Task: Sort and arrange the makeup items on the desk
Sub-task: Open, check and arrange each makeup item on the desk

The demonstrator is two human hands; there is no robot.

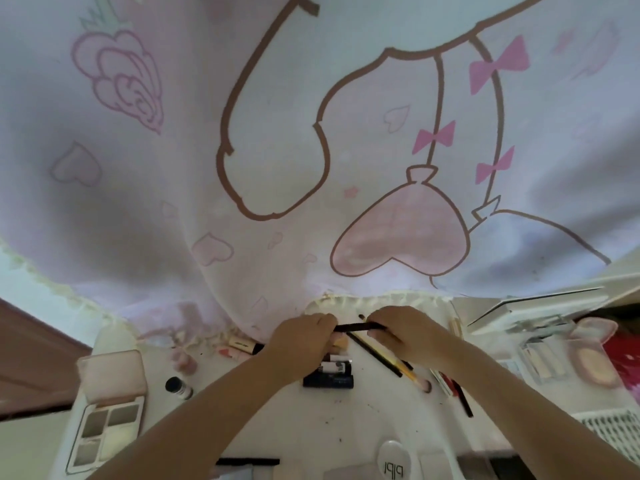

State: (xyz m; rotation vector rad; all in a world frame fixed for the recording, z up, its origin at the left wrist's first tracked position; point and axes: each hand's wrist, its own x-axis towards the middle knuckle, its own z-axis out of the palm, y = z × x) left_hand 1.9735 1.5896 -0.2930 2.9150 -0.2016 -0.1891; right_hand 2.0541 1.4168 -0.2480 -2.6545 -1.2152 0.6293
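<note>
- Both hands meet at the far edge of the white desk (346,427), just below a hanging pink-and-white cartoon curtain (277,133).
- The left hand (303,336) grips one end of a thin black pencil (356,327), fingers curled round it.
- The right hand (403,336) pinches the other end of the same pencil, which lies level between the two hands, lifted off the desk.
- Beneath the hands lies a cluster of dark tubes (329,375), stacked side by side.
- A long black stick (375,355) and a yellow pencil (403,370) slant away under the right wrist, close together.
- To the right, a red-and-black pencil (462,396) lies near the desk edge.
- On the left sits an open eyeshadow palette (104,431), lid raised, with grey and pale pans.
- A small black-capped bottle (178,388) lies on its side between the palette and the left forearm.
- A pink-capped tube (242,344) rests by the curtain hem.
- At the near edge stands a white round compact (393,460) with lettering.
</note>
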